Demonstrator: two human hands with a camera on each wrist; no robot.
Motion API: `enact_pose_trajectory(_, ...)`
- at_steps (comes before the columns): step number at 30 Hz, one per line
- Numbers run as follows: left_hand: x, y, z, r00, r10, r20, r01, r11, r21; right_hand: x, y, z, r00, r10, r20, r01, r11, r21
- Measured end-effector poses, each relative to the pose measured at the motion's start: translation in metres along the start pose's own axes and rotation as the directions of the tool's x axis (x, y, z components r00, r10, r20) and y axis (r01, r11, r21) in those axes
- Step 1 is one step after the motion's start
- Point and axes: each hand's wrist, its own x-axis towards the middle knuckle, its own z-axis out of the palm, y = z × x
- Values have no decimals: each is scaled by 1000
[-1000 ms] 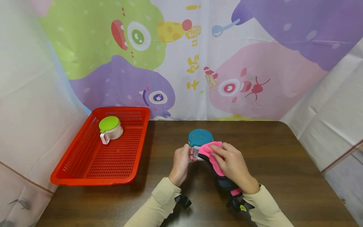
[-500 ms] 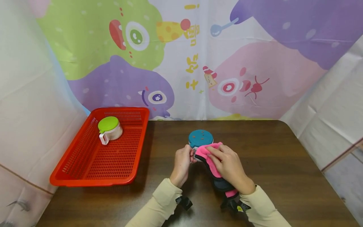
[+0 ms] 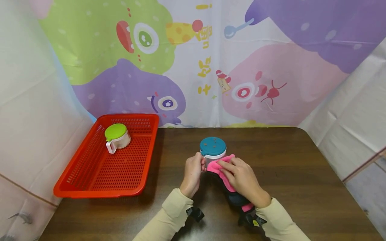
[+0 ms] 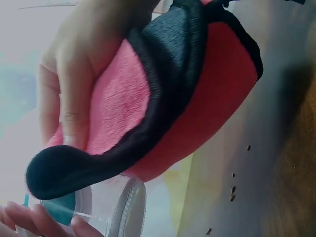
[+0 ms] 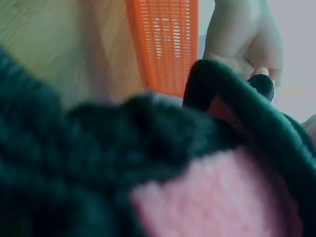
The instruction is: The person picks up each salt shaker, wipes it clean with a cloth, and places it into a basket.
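A clear seasoning jar (image 3: 214,159) with a white rim and a blue lid (image 3: 212,146) stands near the middle of the table; small brown bits dot the lid. My left hand (image 3: 192,174) grips it by the handle, which the fingers mostly hide. My right hand (image 3: 245,177) pinches a pink cloth (image 3: 221,170) with dark edging and holds it against the jar's front. In the left wrist view, the cloth (image 4: 212,98) hangs in a fold over the jar (image 4: 133,207), hiding much of its side. Dark edging and blurred pink pile (image 5: 212,197) fill the right wrist view.
A red plastic basket (image 3: 144,170) sits at the left of the wooden table (image 3: 289,174). Inside it is a similar jar (image 3: 122,140) with a green lid. A printed curtain (image 3: 208,110) hangs behind the table. Several dark specks (image 4: 233,190) show in the left wrist view.
My right hand and the cloth have slid down the jar's front, uncovering more of the white rim below the lid. My left hand keeps its hold on the handle.
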Motion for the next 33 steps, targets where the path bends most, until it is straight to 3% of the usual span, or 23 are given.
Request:
enact_pose_trajectory(5, 1, 2, -3, 1000, 8, 9, -8, 999, -36, -3, 4, -1, 999, 11, 49, -11, 1000, -1)
enact_pose_trajectory(10, 3, 4, -7, 1000, 6, -2, -6, 998, -62, -7, 14, -2, 999, 16, 32, -16, 1000, -6)
enact_pose_trajectory(21, 6, 3, -12, 1000, -27, -15, 26, 997, -74, -1, 21, -13, 984, 178, -25, -177, 983, 48)
enact_pose_trajectory(28, 5, 2, -9, 1000, -23, -16, 22, 997, -75, 12, 11, -19, 987, 136, -89, -127, 987, 94)
enact_pose_trajectory(33, 2, 2, -4, 1000, -30, 0, 30, 996, -83, 18, 1, -11, 994, 84, -73, -76, 991, 107)
